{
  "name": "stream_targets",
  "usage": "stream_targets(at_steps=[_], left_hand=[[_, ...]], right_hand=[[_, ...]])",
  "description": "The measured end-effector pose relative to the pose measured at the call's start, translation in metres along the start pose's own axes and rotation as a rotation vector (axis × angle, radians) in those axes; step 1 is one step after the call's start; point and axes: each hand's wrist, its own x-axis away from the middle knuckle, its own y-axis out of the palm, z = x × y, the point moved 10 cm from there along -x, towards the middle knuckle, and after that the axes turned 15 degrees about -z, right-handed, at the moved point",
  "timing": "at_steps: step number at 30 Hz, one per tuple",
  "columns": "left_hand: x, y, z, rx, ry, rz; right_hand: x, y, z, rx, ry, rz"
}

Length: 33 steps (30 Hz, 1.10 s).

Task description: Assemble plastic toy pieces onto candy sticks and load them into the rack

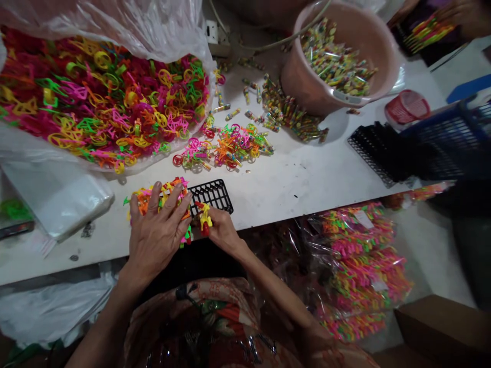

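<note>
A black slotted rack (213, 196) lies near the table's front edge, its left part covered with small colourful plastic pieces (143, 200). My left hand (158, 232) rests flat over those pieces with its fingers spread. Just right of it, my right hand (222, 230) is closed on a yellow and red plastic toy (205, 220), held at the rack's front edge. The slots at the rack's right end hold nothing. Beyond the rack is a loose pile of colourful pieces (238, 145), with small wrapped tubes (295, 120) behind it.
A large plastic bag of colourful parts (115, 102) fills the back left. Clear bags (65, 199) lie at left. A pink tub (341, 99), black racks (370, 148), a red basket (407, 108) and a blue crate (441, 135) stand at right. Another person's hand (462, 18) shows top right.
</note>
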Motion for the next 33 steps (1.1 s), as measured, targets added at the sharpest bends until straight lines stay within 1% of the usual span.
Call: stream_targets(at_steps=[3,5,7,9,11,12,13,14,15,16,17,19,21,23,25,27,29,31,33], left_hand=[[0.0,0.001,0.001,0.004,0.001,-0.01],[-0.001,0.001,0.0,0.005,-0.008,-0.01],[-0.001,0.0,-0.004,0.013,-0.018,0.007],[-0.001,0.0,-0.007,0.021,-0.016,0.021],[-0.001,0.0,-0.009,0.019,-0.002,0.023],[-0.001,-0.001,-0.01,0.013,0.0,0.024],[-0.001,-0.001,-0.011,0.004,-0.001,0.028],[-0.001,-0.002,-0.011,-0.006,-0.004,0.031],[0.0,-0.003,-0.011,-0.017,-0.007,0.034],[0.0,-0.004,-0.01,-0.027,-0.008,0.035],[0.0,-0.005,-0.009,-0.036,-0.008,0.036],[-0.001,-0.006,-0.006,-0.05,-0.006,0.034],[-0.002,-0.008,-0.002,-0.065,-0.007,0.042],[-0.004,-0.008,0.002,-0.076,-0.001,0.048],[-0.006,-0.006,0.007,-0.077,0.012,0.043],[-0.007,-0.004,0.008,-0.068,0.016,0.034],[-0.008,-0.003,0.009,-0.06,0.011,0.028],[-0.008,-0.004,0.009,-0.057,0.006,0.023],[-0.009,-0.004,0.009,-0.059,0.004,0.017]], right_hand=[[-0.002,0.012,-0.01,0.295,0.003,-0.081],[-0.003,0.022,-0.012,0.447,0.062,-0.138],[-0.005,0.023,-0.013,0.538,0.137,-0.187],[-0.012,0.017,-0.016,0.544,0.136,-0.281],[-0.028,0.0,-0.024,0.527,0.083,-0.363],[-0.039,-0.016,-0.027,0.543,0.075,-0.356],[-0.053,-0.041,-0.029,0.599,0.106,-0.263],[-0.067,-0.069,-0.031,0.68,0.165,-0.131],[-0.08,-0.092,-0.033,0.762,0.224,-0.028],[-0.093,-0.105,-0.036,0.816,0.251,0.008],[-0.105,-0.113,-0.038,0.844,0.255,0.016],[-0.122,-0.113,-0.04,0.87,0.224,-0.029],[-0.124,-0.11,-0.04,0.874,0.206,-0.03],[-0.112,-0.112,-0.035,0.837,0.219,0.043],[-0.092,-0.111,-0.028,0.716,0.193,0.125],[-0.074,-0.102,-0.019,0.507,0.105,0.143],[-0.061,-0.089,-0.007,0.234,0.028,0.124],[-0.052,-0.077,0.009,-0.037,0.011,0.114],[-0.048,-0.067,0.02,-0.227,0.022,0.121]])
